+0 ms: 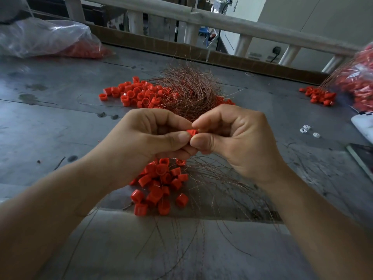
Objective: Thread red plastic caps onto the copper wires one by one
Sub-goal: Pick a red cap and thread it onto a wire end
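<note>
1. Now, both hands are meeting just on the near side of the copper wire tangle [189, 93], raised a little above the table [50, 122].
2. The left hand [153, 136] is pinching a single red cap [191, 131] between thumb and forefinger, with its other fingers curling in underneath.
3. The right hand [232, 138] is pinching the same cap from the other side, thumb and forefinger tips closing tight on it. I cannot tell whether a wire is running through it.
4. A heap of loose caps [137, 93] is lying against the tangle's left edge, with some caps tucking under the strands.
5. Nearer the person than the tangle, below the hands, a cluster of caps [161, 184] is sitting with thin wires trailing out of it.
6. Well to the right of the tangle, a smaller cap pile [319, 96] is lying just beside a clear bag [361, 81] stuffed with red caps.
7. Well to the left of the tangle and farther back, another plastic bag [46, 37] holding red caps is slumping on the table.
</note>
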Motion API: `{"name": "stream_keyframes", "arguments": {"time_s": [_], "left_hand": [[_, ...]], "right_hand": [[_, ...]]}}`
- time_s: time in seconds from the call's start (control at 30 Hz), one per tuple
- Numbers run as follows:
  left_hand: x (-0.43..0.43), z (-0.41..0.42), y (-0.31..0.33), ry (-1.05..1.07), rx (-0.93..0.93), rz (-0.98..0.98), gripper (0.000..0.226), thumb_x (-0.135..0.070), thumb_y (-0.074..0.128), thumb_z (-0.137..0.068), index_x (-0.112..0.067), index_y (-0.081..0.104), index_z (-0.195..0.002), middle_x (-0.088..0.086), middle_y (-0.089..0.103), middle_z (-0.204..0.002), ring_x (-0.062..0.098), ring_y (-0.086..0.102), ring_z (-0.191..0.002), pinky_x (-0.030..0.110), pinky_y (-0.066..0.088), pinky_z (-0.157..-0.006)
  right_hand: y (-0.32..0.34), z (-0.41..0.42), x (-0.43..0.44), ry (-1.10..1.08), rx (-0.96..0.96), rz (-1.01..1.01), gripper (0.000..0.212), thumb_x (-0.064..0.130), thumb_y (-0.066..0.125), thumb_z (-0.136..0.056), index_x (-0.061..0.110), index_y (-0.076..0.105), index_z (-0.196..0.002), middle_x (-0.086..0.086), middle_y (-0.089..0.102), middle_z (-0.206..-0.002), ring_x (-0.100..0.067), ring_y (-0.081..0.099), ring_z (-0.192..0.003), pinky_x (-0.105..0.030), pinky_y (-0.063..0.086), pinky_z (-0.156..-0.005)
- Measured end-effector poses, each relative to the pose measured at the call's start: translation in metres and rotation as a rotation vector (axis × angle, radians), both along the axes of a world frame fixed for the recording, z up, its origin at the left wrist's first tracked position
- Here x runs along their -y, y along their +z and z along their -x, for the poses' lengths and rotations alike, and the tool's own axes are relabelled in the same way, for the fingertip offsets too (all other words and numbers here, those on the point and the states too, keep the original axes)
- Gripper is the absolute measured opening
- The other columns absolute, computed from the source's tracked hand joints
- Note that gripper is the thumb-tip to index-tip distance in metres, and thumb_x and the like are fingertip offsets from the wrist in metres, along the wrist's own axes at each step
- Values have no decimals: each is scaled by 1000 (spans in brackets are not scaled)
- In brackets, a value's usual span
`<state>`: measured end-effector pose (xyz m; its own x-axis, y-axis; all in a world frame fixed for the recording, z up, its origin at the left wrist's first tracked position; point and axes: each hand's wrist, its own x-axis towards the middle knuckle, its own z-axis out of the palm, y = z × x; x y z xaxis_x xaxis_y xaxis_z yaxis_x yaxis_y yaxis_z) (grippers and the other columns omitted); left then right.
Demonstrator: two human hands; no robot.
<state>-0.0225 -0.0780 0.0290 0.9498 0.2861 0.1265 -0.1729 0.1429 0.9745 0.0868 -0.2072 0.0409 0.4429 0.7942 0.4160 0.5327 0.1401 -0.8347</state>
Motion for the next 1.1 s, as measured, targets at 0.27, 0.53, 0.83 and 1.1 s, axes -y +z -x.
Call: {"name": "stream_keyframes", "arguments": {"time_s": [0.27, 0.53, 0.83, 1.1], "left_hand": [[-2, 3, 1, -66, 37, 26, 45, -12, 76, -61, -11, 55, -102, 11, 69, -69, 20, 69, -62, 22, 54, -55], [9, 4, 0, 35, 143, -218, 54, -24, 71, -60, -26, 51, -110, 9, 70, -70, 17, 69, -61, 22, 54, -57], [4, 5, 5, -55, 116, -105, 46, -34, 76, -60, -20, 64, -102, 11, 69, -71, 21, 68, -60, 26, 54, -53], [-11, 7, 12, 22, 149, 46, 40, -30, 69, -61, -18, 66, -99, 3, 71, -74, 10, 67, -61, 20, 52, -51]], "right_hand": [[3, 2, -1, 55, 251, 132, 8, 28, 61, -77, 33, 60, -82, 13, 52, -81, 2, 53, -75, -10, 39, -64], [0, 12, -1, -33, 374, 98, 9, 12, 58, -80, 20, 55, -79, 14, 49, -77, 0, 50, -71, -12, 42, -66], [1, 13, 1, -2, 295, 3, 17, 22, 71, -72, 24, 61, -85, 8, 54, -78, -1, 52, -71, -12, 41, -65], [3, 9, 2, 106, 57, 99, 19, 25, 63, -76, 27, 60, -95, 9, 65, -72, -3, 63, -68, -21, 52, -67]]}}
